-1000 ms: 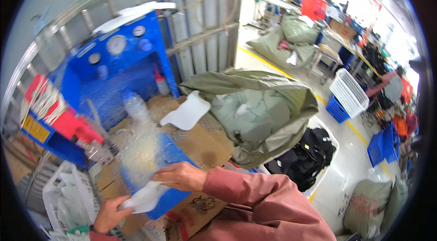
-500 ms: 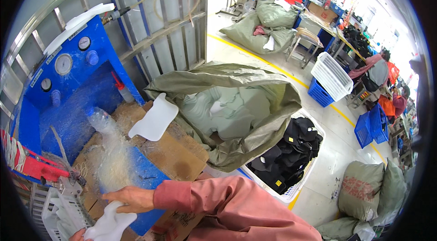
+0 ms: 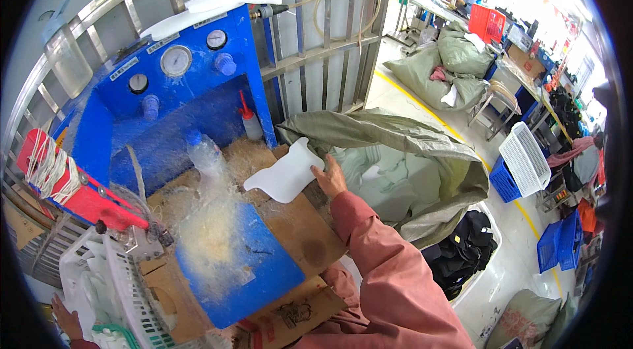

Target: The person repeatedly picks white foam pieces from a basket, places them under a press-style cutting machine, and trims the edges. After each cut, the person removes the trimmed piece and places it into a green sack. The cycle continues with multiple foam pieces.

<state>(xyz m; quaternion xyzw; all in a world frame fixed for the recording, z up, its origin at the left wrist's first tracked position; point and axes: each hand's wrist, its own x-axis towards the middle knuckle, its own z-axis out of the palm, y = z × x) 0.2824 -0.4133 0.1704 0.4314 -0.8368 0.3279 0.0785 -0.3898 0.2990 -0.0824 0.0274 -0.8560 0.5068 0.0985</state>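
A white, curved-edged flat piece (image 3: 285, 172) lies on the cardboard beside the blue machine. At its right edge is my right hand (image 3: 331, 179), fingers apart, fingertips touching or nearly touching the piece. My left hand (image 3: 66, 318) is at the lower left, open with fingers spread, beside a white plastic basket (image 3: 122, 290). Inside that basket lie several similar white pieces (image 3: 100, 286). A large green woven sack (image 3: 395, 126) stands open to the right of my right hand, with many pale stacked pieces (image 3: 402, 181) in it.
The blue machine (image 3: 178, 95) carries gauges and knobs. A clear bottle (image 3: 208, 156) and a red-tipped bottle (image 3: 250, 121) stand there amid dusty shavings. A red arm wound with string (image 3: 66, 181) juts out at left. Black pieces (image 3: 465, 247) fill a white basket behind the sack.
Both hands held a white piece over the blue board; it is no longer in them. My right hand has moved to the piece on the cardboard, my left to the basket. The view has shifted left.
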